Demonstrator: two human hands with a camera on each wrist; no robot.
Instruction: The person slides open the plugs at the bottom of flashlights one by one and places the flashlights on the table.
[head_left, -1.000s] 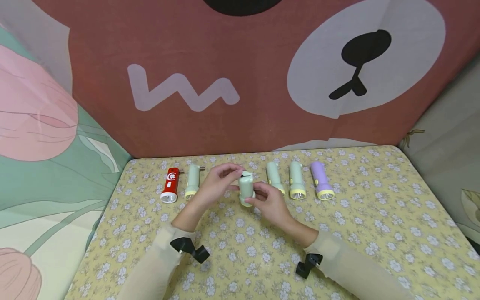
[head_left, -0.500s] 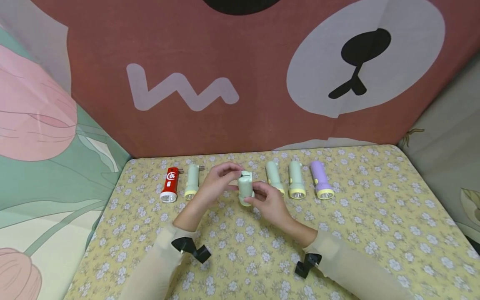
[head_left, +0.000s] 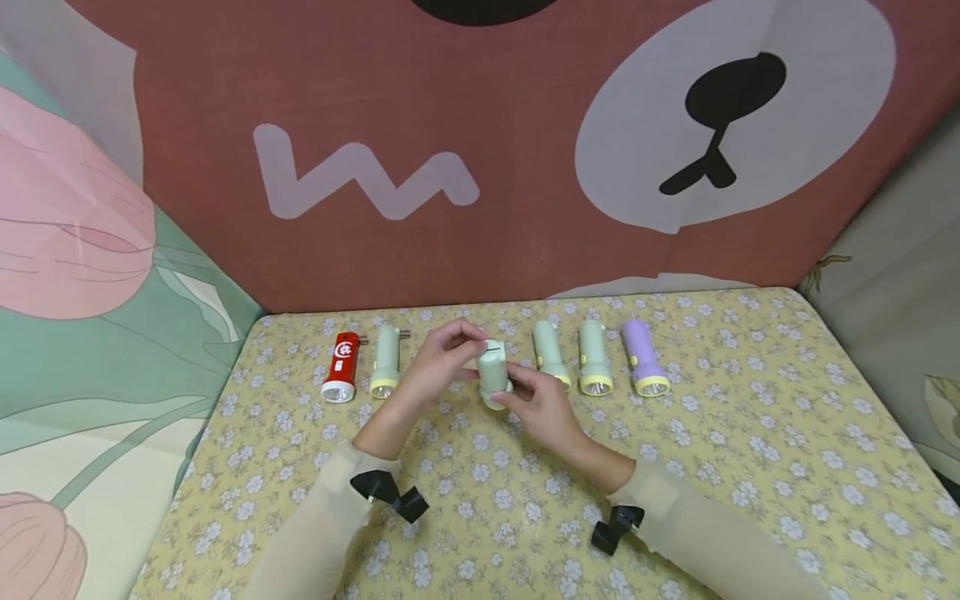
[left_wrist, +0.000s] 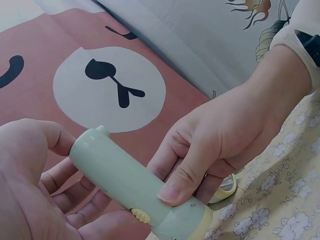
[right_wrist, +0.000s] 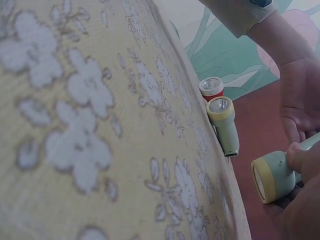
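Note:
In the head view, a pale green flashlight is held up above the table between both hands, its tail end upward. My right hand grips it near the head, with the thumb across the front. The left hand has its thumb and a finger at the tail end, where a thin dark slot shows. Seen from the left wrist, the flashlight has a yellow ridged switch on its side, and the left hand's other fingers curl beneath it. The right wrist view shows its yellow-rimmed head.
To the left on the flowered tablecloth lie a red flashlight and a green flashlight, metal prongs out. Two green flashlights and a purple flashlight lie right. A red printed cloth stands behind.
Both hands and the flashlight stay almost in place. The dark mark at the tail end, beside the left fingertips, now looks thinner. The left forearm has shifted slightly to the right.

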